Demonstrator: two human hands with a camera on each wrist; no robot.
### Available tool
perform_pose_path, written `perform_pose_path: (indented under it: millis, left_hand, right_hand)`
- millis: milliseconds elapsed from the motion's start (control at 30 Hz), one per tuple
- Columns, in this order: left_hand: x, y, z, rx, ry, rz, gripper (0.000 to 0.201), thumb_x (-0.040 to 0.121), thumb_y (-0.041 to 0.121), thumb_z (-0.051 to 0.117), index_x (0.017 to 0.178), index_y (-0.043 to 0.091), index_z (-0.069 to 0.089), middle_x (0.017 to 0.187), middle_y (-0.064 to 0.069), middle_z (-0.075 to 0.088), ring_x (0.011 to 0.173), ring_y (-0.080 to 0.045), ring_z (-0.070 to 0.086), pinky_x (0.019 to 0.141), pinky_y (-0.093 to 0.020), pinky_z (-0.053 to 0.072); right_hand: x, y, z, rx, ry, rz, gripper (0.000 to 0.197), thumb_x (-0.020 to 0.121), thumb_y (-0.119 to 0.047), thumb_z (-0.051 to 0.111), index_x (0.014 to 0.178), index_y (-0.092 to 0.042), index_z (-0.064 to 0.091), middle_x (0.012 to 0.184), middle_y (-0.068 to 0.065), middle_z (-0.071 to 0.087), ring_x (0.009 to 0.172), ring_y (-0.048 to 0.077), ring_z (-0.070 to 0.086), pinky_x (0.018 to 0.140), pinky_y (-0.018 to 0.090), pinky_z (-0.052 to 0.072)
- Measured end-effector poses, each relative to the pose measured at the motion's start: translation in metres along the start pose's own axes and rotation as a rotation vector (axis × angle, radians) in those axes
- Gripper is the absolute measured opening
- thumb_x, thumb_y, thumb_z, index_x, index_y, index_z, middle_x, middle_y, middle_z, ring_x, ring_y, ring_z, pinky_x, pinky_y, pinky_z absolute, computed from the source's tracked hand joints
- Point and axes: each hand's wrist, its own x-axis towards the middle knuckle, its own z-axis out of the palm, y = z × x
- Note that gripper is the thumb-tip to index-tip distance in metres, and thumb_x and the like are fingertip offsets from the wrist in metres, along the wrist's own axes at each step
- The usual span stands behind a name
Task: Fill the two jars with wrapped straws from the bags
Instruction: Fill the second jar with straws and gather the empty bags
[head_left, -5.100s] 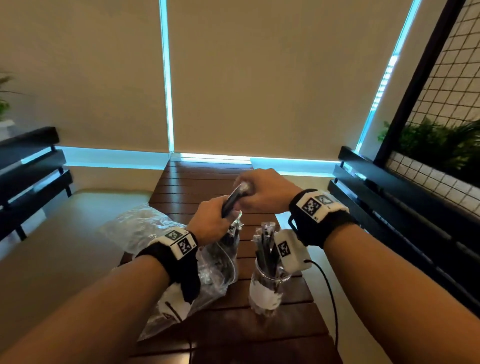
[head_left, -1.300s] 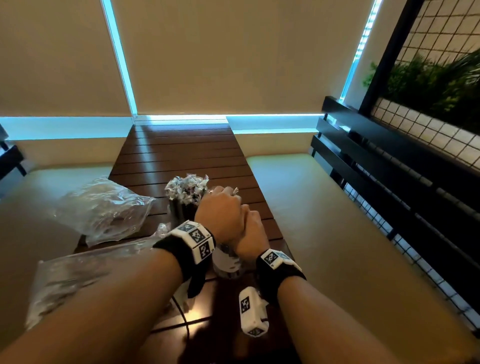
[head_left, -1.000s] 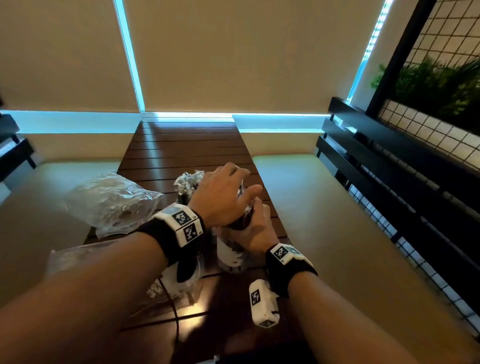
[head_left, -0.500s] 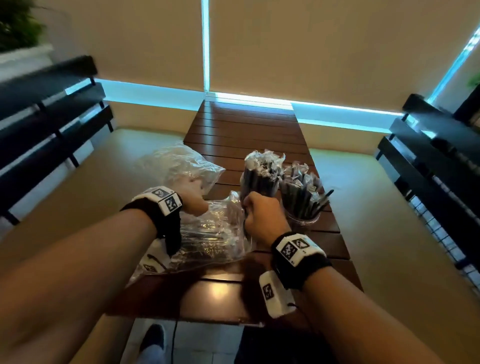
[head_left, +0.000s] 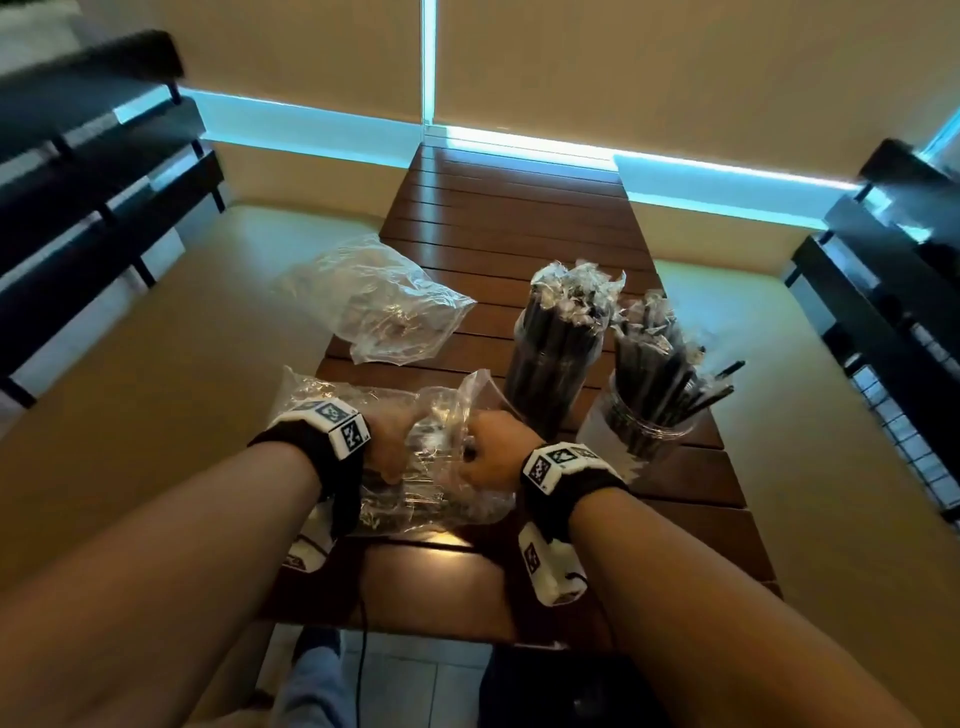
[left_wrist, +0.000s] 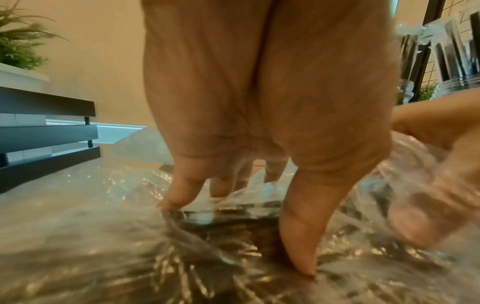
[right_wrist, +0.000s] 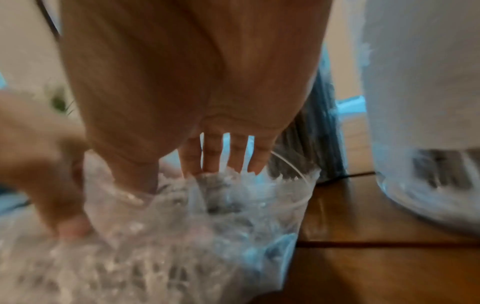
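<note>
Presently, both hands are at the near bag (head_left: 447, 467), a clear plastic bag of wrapped straws lying on its side on the slatted wooden table (head_left: 519, 208), its open mouth turned toward the jars. The left hand (head_left: 387, 441) is on top of the bag's middle; the left wrist view shows its fingers (left_wrist: 179, 191) and thumb extended downward, tips pressing into the plastic, not curled round it. The right hand (head_left: 491, 452) is at the bag's mouth; the right wrist view shows its fingers (right_wrist: 213, 156) straight and slightly spread, reaching down into the opening among the wrapped ends. Whether they have closed on any straw cannot be told; the view is blurred.

Just beyond the right hand stand the two jars, close together. The far jar (head_left: 556, 358) is packed with upright straws. The near jar (head_left: 639, 431), to its right, holds straws that lean outward.

A second bag (head_left: 379, 306), crumpled, lies farther back at the table's left edge, well apart from both hands.
</note>
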Motion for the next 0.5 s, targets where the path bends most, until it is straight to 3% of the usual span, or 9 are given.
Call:
perform_pose_path:
  millis: [133,267,400,500]
  left_hand:
    - [0.003,-0.004,0.003,-0.028,0.001,0.038,0.099,0.071,0.009,0.080,0.152,0.026,0.025,0.134,-0.009,0.056,0.118,-0.025,0.056,0.086,-0.028,0.046]
    - [0.003,-0.011,0.002,-0.107,-0.021,0.071,0.099,0.075,0.002,0.071,0.155,0.029,0.019,0.142,-0.008,0.052,0.119,-0.024,0.056,0.079,-0.025,0.045]
    - [0.004,-0.011,0.006,-0.153,0.011,0.082,0.082,0.075,0.003,0.064,0.147,0.028,0.035,0.136,-0.005,0.056,0.117,-0.024,0.057,0.081,-0.027,0.047]
    - [0.007,-0.014,0.011,-0.148,0.070,0.070,0.063,0.072,0.006,0.064,0.131,0.021,0.047,0.128,-0.005,0.057,0.109,-0.023,0.057,0.086,-0.034,0.054]
  right_hand:
    - [0.013,-0.008,0.009,-0.167,-0.096,-0.051,0.025,0.078,-0.030,0.069,0.100,-0.018,0.071,0.115,0.005,0.059,0.097,0.024,0.061,0.084,0.040,0.057]
    - [0.020,-0.002,0.004,-0.220,-0.074,-0.002,0.058,0.076,-0.027,0.072,0.130,-0.011,0.055,0.131,0.012,0.047,0.108,0.028,0.059,0.086,0.038,0.057]
    - [0.021,0.004,-0.007,-0.296,-0.148,0.013,0.045,0.070,-0.020,0.081,0.112,-0.016,0.064,0.102,0.002,0.062,0.096,0.023,0.063,0.076,0.032,0.057]
    - [0.023,0.014,0.002,-0.286,-0.154,0.069,0.020,0.082,-0.016,0.072,0.100,-0.012,0.063,0.072,-0.005,0.046,0.083,0.030,0.065,0.052,0.016,0.046]
